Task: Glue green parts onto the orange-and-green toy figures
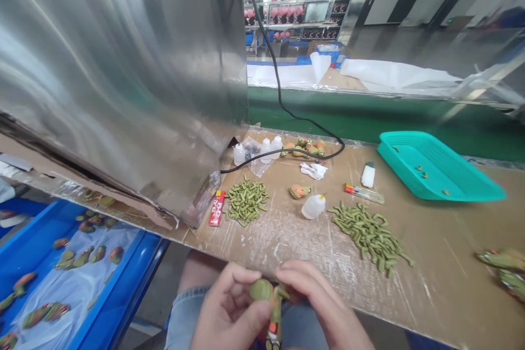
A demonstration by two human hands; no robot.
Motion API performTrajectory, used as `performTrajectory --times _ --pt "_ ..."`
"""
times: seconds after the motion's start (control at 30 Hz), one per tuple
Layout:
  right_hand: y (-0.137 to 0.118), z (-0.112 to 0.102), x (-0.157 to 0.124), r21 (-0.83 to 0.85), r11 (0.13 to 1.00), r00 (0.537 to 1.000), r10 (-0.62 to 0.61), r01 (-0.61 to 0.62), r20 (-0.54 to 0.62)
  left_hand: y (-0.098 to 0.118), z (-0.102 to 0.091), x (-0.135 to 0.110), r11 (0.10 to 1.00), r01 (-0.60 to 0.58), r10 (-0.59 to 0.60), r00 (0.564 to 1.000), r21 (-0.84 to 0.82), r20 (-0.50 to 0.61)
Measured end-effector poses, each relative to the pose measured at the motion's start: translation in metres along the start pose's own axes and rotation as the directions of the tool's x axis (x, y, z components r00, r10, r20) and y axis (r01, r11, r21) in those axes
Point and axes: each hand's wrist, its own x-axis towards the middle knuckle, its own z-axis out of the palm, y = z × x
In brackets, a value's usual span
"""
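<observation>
My left hand (233, 306) is closed around a small green and orange figurine (275, 314), its rounded green end up between thumb and fingers. At the figurine's right side, a small curved green piece (281, 292) juts out by the fingertips of my right hand (320, 301), which look pinched on it; the right thumb is mostly hidden. Beyond the hands, one pile of little green curved pieces (246, 200) lies left and another green pile (371, 235) right. A white squeeze bottle (314, 206) with a yellow tip stands between them, near a lone figurine body (299, 191).
A metal box (123, 65) rises at left, above a blue bin (143, 262) of figurines. A turquoise tray (459, 178) sits at the right back. A black cable (279, 82) droops onto the table near several bottles (266, 147). A red packet (217, 208) and lighter (356, 191) lie there.
</observation>
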Motion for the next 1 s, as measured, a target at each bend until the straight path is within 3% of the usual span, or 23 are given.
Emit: performTrajectory --times 0.13,0.23,0.33,0.4,0.47,0.53,0.57,0.7,0.77,0.87,1.0 --pt "0.023 -0.006 -0.015 -0.268 0.96 0.995 -0.092 0.076 -0.046 -0.012 0.015 0.02 0.945 -0.061 0.011 0.988 0.323 0.153" --pt "0.05 -0.043 -0.035 -0.506 0.856 0.972 -0.016 -0.108 -0.235 -0.01 0.028 0.047 0.833 -0.195 0.082 0.969 0.518 0.232" --pt "0.084 -0.105 -0.062 -0.713 0.602 0.903 0.032 -0.359 -0.428 0.0 0.037 0.085 0.657 -0.349 0.231 0.937 0.668 0.262" --pt "0.1 -0.143 -0.075 -0.787 0.366 0.854 0.044 -0.496 -0.518 0.004 0.045 0.111 0.541 -0.433 0.303 0.9 0.721 0.313" --pt "0.104 -0.162 -0.078 -0.769 0.266 0.801 0.022 -0.581 -0.598 0.004 0.055 0.133 0.458 -0.5 0.34 0.862 0.735 0.376" --pt "0.096 -0.157 -0.067 -0.688 0.343 0.733 0.003 -0.639 -0.68 0.001 0.067 0.149 0.411 -0.549 0.352 0.832 0.727 0.429" --pt "0.09 -0.146 -0.058 -0.604 0.459 0.692 0.031 -0.651 -0.722 -0.002 0.073 0.155 0.403 -0.565 0.35 0.822 0.72 0.449" --pt "0.078 -0.078 -0.011 -0.481 0.723 0.816 0.197 -0.495 -0.543 -0.007 0.082 0.168 0.456 -0.564 0.322 0.826 0.689 0.463" --pt "0.085 -0.052 0.012 -0.405 0.791 0.832 0.224 -0.459 -0.507 -0.005 0.076 0.165 0.521 -0.518 0.321 0.855 0.678 0.407" --pt "0.102 -0.036 0.038 -0.31 0.837 0.82 0.252 -0.451 -0.513 0.005 0.057 0.145 0.66 -0.413 0.312 0.91 0.628 0.271" --pt "0.101 -0.035 0.049 -0.171 0.888 0.83 0.309 -0.427 -0.464 0.017 0.028 0.097 0.867 -0.242 0.203 0.97 0.436 0.134"
